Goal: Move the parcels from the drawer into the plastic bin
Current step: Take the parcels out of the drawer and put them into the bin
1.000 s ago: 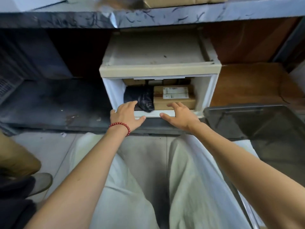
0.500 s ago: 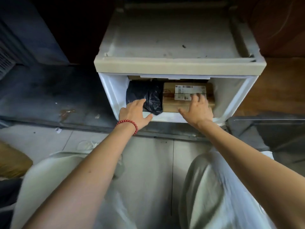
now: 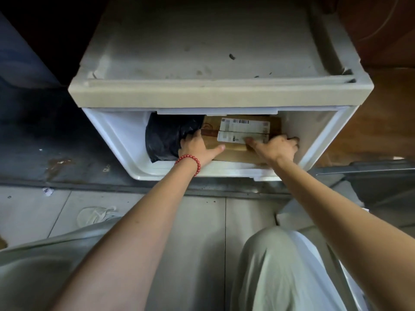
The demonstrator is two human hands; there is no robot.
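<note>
Here, left hand (image 3: 195, 147) and right hand (image 3: 278, 145) clamp the cardboard parcel (image 3: 231, 156) inside the drawer (image 3: 157, 173), above floor tiles (image 3: 195, 221).

head cam | worn, looking forward and down | close over open drawer (image 3: 116, 135) | single view

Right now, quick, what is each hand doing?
Left hand: grips the box's left end, fingers wedged beside the bag.
Right hand: grips the box's right end, fingers curled round it.

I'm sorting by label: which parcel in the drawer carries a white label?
The brown cardboard parcel on the right; the black plastic-wrapped parcel beside it shows none.
</note>
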